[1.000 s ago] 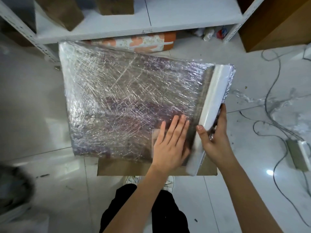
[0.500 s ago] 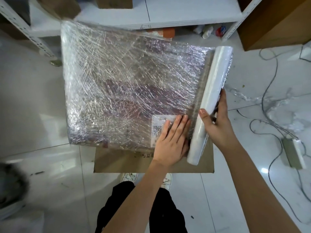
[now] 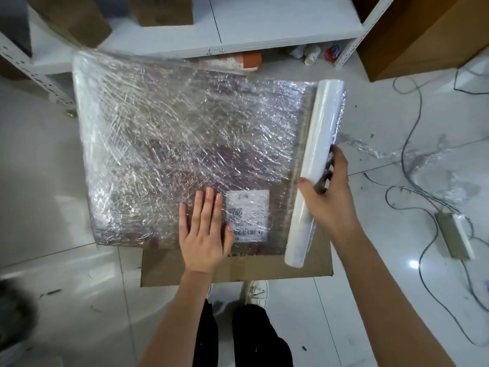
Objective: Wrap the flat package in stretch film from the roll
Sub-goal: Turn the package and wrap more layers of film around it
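— What are your hands doing?

— My left hand (image 3: 205,231) lies flat on the package (image 3: 180,154), fingers straight and close together, palm pressing the film near the lower edge, just left of the white label (image 3: 248,215). The thumb tip touches the label's left side. My right hand (image 3: 329,197) is curled round the roll (image 3: 315,168), thumb on the near side, fingers wrapped behind it, holding it a little below its middle.

— And where does the package sit?

— In the middle of the frame, already covered in crinkled film, its lower part resting on a flat piece of cardboard (image 3: 238,268) on the floor (image 3: 53,181). The roll lies along the package's right edge, tilted, top end leaning right (film runs from it straight onto the package).

— Any room around the edges?

— Bare tile to the left and lower left. The upper edge comes close to the white shelf (image 3: 238,41) at the top of the frame. To the right, cables (image 3: 404,144) and a scrap of loose film (image 3: 370,149) lie on the floor, near the roll.
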A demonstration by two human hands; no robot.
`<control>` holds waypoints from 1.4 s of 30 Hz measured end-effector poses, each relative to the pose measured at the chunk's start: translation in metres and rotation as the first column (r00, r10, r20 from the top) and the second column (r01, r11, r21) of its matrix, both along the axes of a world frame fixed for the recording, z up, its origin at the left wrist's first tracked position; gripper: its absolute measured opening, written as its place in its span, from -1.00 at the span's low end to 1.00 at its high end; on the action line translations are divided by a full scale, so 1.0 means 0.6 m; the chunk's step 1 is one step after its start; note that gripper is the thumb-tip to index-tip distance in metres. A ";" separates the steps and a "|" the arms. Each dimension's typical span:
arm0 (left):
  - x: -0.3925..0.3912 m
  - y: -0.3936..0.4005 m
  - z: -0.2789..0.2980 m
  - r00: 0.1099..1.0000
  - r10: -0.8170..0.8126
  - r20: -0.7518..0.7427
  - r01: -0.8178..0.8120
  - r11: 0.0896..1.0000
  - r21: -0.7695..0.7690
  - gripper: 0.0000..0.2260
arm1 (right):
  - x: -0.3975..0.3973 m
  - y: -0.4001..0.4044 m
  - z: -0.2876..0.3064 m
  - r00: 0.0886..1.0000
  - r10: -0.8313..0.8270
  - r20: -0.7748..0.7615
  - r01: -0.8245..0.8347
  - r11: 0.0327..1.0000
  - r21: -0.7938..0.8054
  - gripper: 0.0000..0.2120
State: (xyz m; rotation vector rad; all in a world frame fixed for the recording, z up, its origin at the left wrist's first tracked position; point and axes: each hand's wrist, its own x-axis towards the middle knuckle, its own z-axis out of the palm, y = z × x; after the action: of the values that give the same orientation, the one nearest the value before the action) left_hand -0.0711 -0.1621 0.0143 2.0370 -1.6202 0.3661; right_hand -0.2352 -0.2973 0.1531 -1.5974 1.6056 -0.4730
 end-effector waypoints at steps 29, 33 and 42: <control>-0.020 0.033 0.068 0.999 0.034 0.027 -0.041 0.946 0.321 -0.36 | -0.013 0.016 0.032 0.966 -0.236 -0.103 0.211 0.954 -0.212 -0.70; -0.062 -0.027 0.127 0.986 -0.136 0.094 0.124 0.985 0.121 -0.47 | -0.020 0.010 0.021 0.964 -0.224 -0.140 0.187 0.953 -0.240 -0.63; -0.116 -0.142 0.077 0.946 -0.319 0.061 0.303 0.934 0.190 -0.53 | -0.013 0.033 0.004 0.910 -0.206 -0.360 0.037 0.905 -0.424 -0.48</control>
State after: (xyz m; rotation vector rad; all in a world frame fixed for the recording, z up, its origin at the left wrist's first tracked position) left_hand -0.1406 -0.2475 0.0607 1.8647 -2.0602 0.2065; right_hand -0.2431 -0.2774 0.1556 -2.0104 2.0233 -0.6135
